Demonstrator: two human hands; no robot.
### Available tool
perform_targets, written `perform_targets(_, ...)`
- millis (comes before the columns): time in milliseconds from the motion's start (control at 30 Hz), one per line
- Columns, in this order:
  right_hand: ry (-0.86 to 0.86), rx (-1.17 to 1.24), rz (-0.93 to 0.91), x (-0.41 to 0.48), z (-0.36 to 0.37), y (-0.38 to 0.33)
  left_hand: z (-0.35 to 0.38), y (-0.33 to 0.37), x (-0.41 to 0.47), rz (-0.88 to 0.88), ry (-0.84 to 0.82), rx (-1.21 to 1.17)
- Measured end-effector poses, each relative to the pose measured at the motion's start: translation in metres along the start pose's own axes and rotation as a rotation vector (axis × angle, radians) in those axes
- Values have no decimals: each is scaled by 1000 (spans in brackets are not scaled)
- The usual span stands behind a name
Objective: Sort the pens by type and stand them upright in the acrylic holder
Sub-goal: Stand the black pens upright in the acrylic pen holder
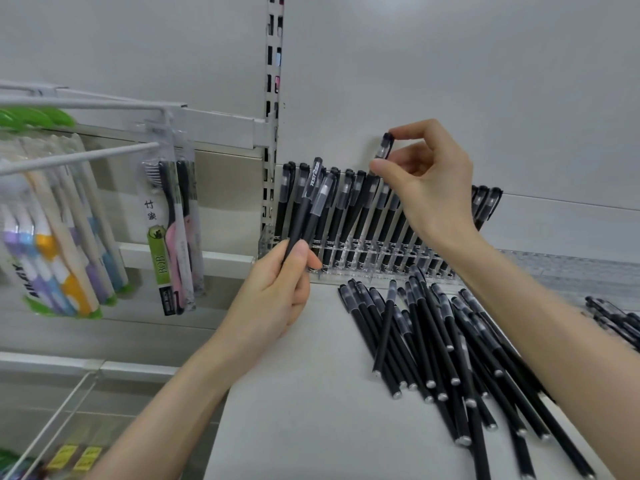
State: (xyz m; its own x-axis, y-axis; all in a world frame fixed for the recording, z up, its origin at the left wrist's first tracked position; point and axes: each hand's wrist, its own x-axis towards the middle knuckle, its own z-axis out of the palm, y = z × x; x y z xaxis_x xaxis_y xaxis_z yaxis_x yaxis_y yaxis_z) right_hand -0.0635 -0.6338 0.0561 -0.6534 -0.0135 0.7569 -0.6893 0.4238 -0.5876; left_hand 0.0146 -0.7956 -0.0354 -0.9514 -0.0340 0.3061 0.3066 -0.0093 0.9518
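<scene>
Just above holder (266,241), pen (384,147) between right fingers (381,166) — left hand (277,299) gripping two pens (308,209).

1 acrylic holder (266,242), perhaps 50 black pens (384,334).

Matt black pens with clear caps (346,209) are stood in a row, slightly leaning, in the clear acrylic holder (266,241). A loose heap of like pens (433,341) is spread flat just before it. Two pens (306,209) are gripped in the left hand (277,299); one pen (385,147) is pinched above the row in the right hand (429,188).
</scene>
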Motion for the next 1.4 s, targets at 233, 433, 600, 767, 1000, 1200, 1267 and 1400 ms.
perform_targets(233, -129, -111, 8, -7, 5, 11, -1, -2, 1, 1, -23, -5)
perform_targets(433, -236, -216, 4, -5, 4, 9, 1, -1, 1, -21, -59, -20)
perform_targets(600, -254, -301, 1, -11, 5, 8, -1, -1, 0, -14, -49, -21)
perform_targets(767, -286, 17, 114, -24, -5, -12, 1, 1, -1, -2, -71, -26)
perform_targets(1000, -388, 309, 249, -38, -6, -24, 7, 3, -3, 1, -177, 37)
perform_targets(1200, -156, 270, 218, -25, -21, -22, 5, 0, -2, 34, -82, 99)
perform_targets(1267, -67, 189, 177, -15, -28, -18, 4, 0, -2, 53, -34, 69)
perform_targets(1400, 5, 10, 53, -5, -28, -9, 2, 2, -3, 76, 5, 21)
